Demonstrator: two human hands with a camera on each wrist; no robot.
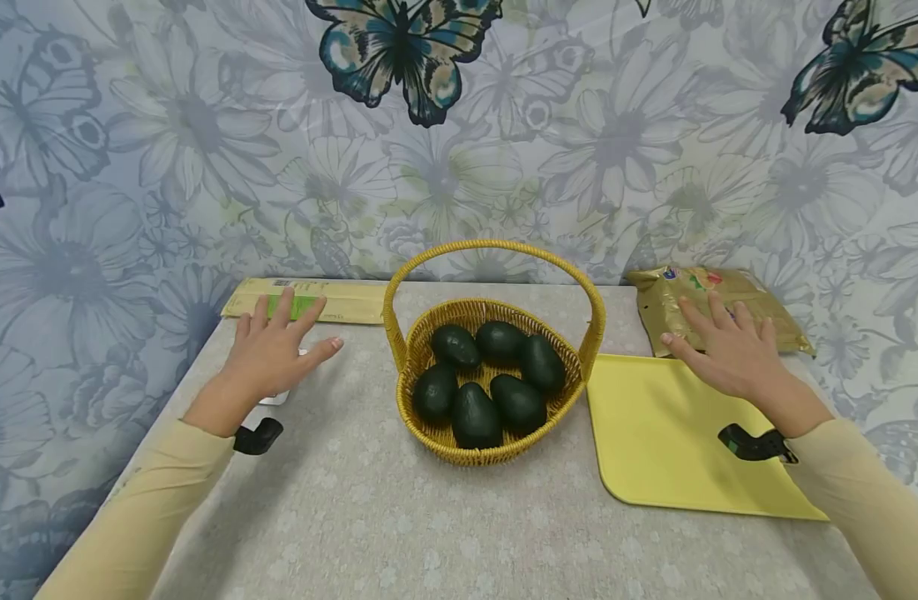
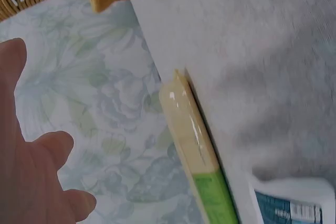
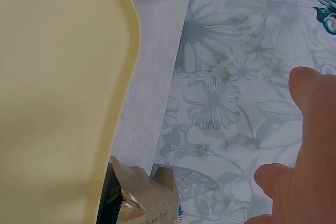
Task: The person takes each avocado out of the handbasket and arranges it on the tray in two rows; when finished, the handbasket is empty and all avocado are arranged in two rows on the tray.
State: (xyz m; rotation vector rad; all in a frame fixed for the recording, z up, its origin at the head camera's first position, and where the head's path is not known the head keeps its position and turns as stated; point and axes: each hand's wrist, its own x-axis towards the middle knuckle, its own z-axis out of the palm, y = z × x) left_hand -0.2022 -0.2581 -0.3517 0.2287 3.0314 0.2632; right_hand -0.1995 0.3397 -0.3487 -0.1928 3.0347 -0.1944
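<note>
In the head view a yellow wicker basket (image 1: pixel 438 450) with a tall arched handle stands mid-table and holds several dark green avocados (image 1: pixel 477 417). My left hand (image 1: pixel 267 350) hovers left of it with fingers spread, holding nothing. Behind and partly under that hand, in this view, lies a long pale-yellow packet (image 1: pixel 346 302) with a green label. My right hand (image 1: pixel 732 350), fingers also spread, is raised over the far part of a yellow tray (image 1: pixel 654 450). Its fingers overlap a gold foil bag (image 1: pixel 657 308) in the head view.
A white item with a blue label and barcode (image 2: pixel 294 208) lies near the left hand, mostly hidden by it in the head view. The tray sits just right of the basket. A butterfly-and-flower patterned cloth (image 1: pixel 459 183) rises behind the table's back edge.
</note>
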